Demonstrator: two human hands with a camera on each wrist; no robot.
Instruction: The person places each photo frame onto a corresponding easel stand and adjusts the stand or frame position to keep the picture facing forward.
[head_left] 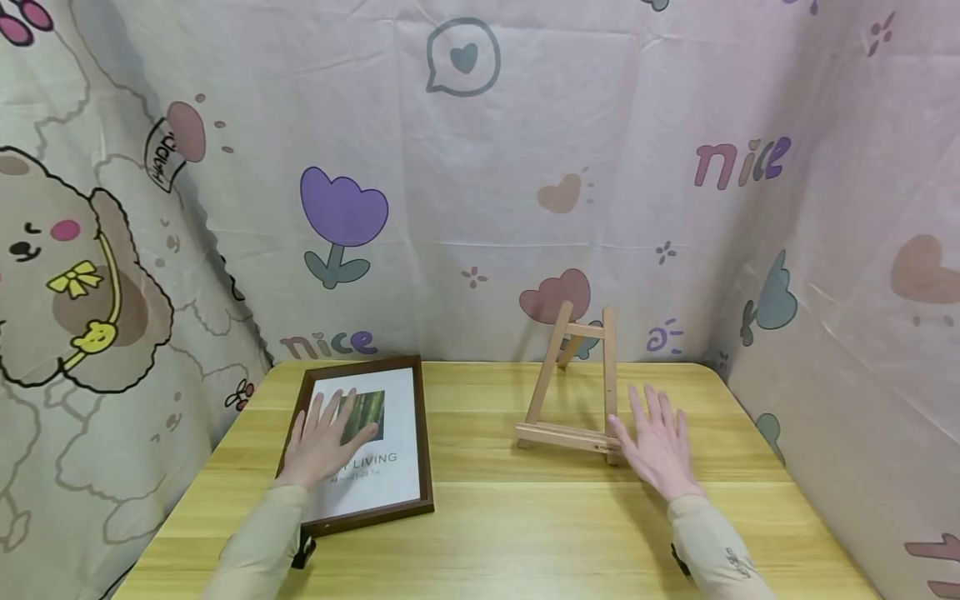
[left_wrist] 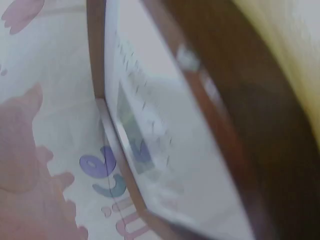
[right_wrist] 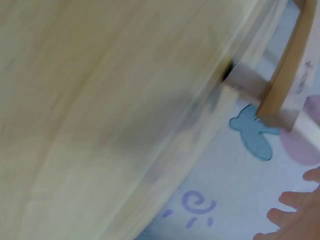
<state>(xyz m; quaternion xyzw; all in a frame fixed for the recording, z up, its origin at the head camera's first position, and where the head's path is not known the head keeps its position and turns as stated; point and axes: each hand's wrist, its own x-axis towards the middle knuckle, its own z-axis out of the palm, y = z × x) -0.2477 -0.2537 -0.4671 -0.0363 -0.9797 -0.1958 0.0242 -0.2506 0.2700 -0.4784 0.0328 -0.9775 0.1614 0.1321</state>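
I have both hands out over the desk (head_left: 480, 542), and neither one is gripping a thing. The left hand (head_left: 321, 450) is over the picture frame (head_left: 401, 467). Its fingers are spread and point to the back edge of the desk. I can't tell if it touches the front or floats just above it, and the left wrist view doesn't show me the fingers. The picture frame lies face up in the back left part of the desk, near the left edge, turned a bit. It has a brown rim and a white sheet with a small green picture (head_left: 373, 408) on it.

The right hand (head_left: 660, 450) is spread out too. It is just beside the right leg of the wooden easel (head_left: 610, 367). Its thumb is very close to the end of the easel's front ledge (head_left: 562, 435), but I can't tell if they touch. The easel stands up near the back edge of the desk, right of the middle, with nothing on its ledge.

To me this looks like a start or a rest between steps, as the frame and the easel are well apart. I think the next move calls for the left fingers to curl round the rim, since a flat hand can't lift it. The right hand could steady the easel, which looks light and might tip.
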